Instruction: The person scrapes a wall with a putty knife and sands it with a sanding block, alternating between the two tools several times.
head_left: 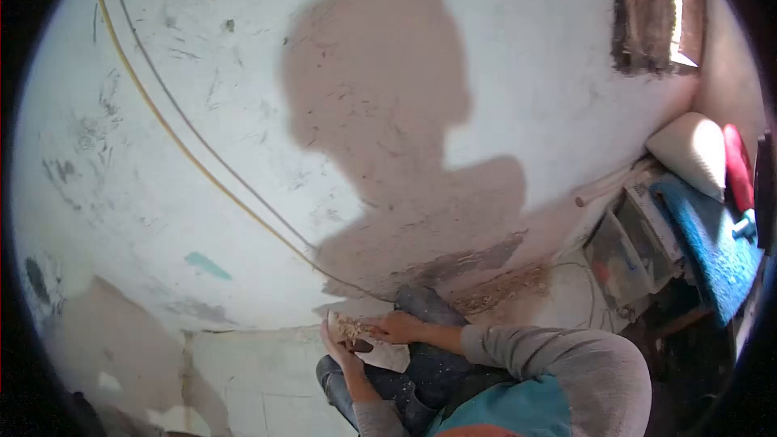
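Note:
My left hand [348, 358] is low in the middle of the head view, curled beneath a small heap of pale, crumbly debris [348, 328]. A dark brown piece [361, 346] shows beside its fingers. What supports the heap is too small to make out. From the right, my right hand [401, 328] reaches across with its fingers stretched towards the crumbs, their tips at the heap's edge. Both hands are over my bent legs, close to the foot of the wall.
A scuffed white wall [243, 73] fills the front, with a yellow cable [174, 136] running down it. Rubble [518, 287] lies along its base. To the right are a clear plastic box [619, 255], a blue cloth [704, 247] and a white cushion [692, 150].

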Demonstrator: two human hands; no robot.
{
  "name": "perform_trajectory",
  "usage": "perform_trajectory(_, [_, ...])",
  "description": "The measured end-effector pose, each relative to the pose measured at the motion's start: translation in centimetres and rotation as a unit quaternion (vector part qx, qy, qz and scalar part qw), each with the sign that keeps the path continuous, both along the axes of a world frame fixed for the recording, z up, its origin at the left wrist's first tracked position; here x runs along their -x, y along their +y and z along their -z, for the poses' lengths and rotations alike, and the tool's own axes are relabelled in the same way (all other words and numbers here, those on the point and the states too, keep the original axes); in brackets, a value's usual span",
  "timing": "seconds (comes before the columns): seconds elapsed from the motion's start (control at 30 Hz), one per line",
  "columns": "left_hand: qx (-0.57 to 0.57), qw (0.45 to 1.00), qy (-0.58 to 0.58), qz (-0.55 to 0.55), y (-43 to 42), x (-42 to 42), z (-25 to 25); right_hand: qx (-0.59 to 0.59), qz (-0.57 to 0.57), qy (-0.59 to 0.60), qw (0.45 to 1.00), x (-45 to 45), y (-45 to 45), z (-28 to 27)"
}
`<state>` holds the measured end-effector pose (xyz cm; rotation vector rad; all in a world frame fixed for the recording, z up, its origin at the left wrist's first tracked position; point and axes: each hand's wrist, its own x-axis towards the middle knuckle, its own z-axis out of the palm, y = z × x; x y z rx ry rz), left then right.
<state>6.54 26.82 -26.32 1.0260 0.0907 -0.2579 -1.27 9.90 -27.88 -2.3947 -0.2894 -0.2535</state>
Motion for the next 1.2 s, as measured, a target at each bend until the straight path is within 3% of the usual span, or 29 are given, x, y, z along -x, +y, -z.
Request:
perform_trajectory(0.03, [-0.084,0.993,-0.034,-0.079,-0.8,1.3,-2.5,-0.014,0.009,-0.008,1.0,0.2,-0.2,-1.0])
perform_trajectory(0.1, [-0.047,0.99,-0.093,-0.099,-0.8,1.7,-6.0,-0.068,0.035,-0.066,0.995,1.3,0.2,-4.6])
perform_trajectory(0.17, [-0.25,0.92,-0.226,-0.201,-1.4,2.4,-11.1,-0.119,0.063,-0.118,0.984,2.1,-0.2,-8.6])
perform_trajectory(0.2, [-0.259,0.916,-0.224,-0.206,-1.5,2.5,-13.5,-0.147,0.086,-0.148,0.974,2.4,-0.6,-10.5])
perform_trajectory(0.27, [-0.419,0.765,-0.43,-0.235,-1.1,2.6,-18.5,-0.148,0.111,-0.216,0.959,2.6,-1.8,-14.2])
perform_trajectory(0.3, [-0.429,0.761,-0.426,-0.235,-1.3,2.6,-21.4,-0.12,0.111,-0.26,0.952,2.2,-2.6,-16.1])
perform_trajectory(0.37, [-0.497,0.493,-0.691,-0.181,-2.2,2.8,-26.8,-0.132,0.13,-0.288,0.94,2.5,-3.4,-19.8])
perform_trajectory(0.4, [-0.505,0.49,-0.688,-0.176,-3.2,3.0,-28.9,-0.134,0.152,-0.321,0.925,2.9,-3.9,-21.6])
perform_trajectory(0.47, [-0.506,0.278,-0.815,-0.05,-5.1,3.2,-32.2,-0.168,0.149,-0.322,0.92,4.5,-4.7,-24.8])
perform_trajectory(0.5, [-0.512,0.275,-0.813,-0.042,-6.4,3.0,-33.2,-0.192,0.148,-0.33,0.913,5.2,-5.3,-25.9])
perform_trajectory(0.57, [-0.47,0.09,-0.872,-0.104,-9.4,3.0,-34.2,-0.189,0.154,-0.338,0.909,6.2,-6.7,-26.6])
perform_trajectory(0.7, [-0.45,0.035,-0.885,-0.109,-13.5,2.7,-36.0,-0.196,0.184,-0.333,0.904,7.4,-8.7,-28.3])
perform_trajectory(0.77, [-0.425,0.066,-0.896,-0.109,-15.4,2.2,-36.7,-0.189,0.189,-0.334,0.904,7.3,-9.7,-28.8])
perform_trajectory(0.83, [-0.46,0.064,-0.88,-0.099,-17.1,1.8,-37.1,-0.179,0.193,-0.339,0.903,6.7,-10.5,-29.0])
perform_trajectory(0.9, [-0.407,0.16,-0.892,-0.117,-19.2,0.5,-36.7,-0.206,0.203,-0.394,0.872,5.9,-11.0,-29.2])
perform_trajectory(1.03, [-0.423,0.113,-0.895,-0.084,-21.4,-1.2,-36.7,-0.265,0.201,-0.337,0.881,5.9,-11.8,-29.0])
perform_trajectory(1.1, [-0.418,0.12,-0.897,-0.076,-22.1,-1.5,-36.7,-0.256,0.178,-0.261,0.914,6.0,-12.4,-29.0])
perform_trajectory(1.2, [-0.36,0.128,-0.921,-0.078,-22.8,-2.0,-36.7,-0.286,0.164,-0.277,0.902,5.5,-12.3,-28.1])
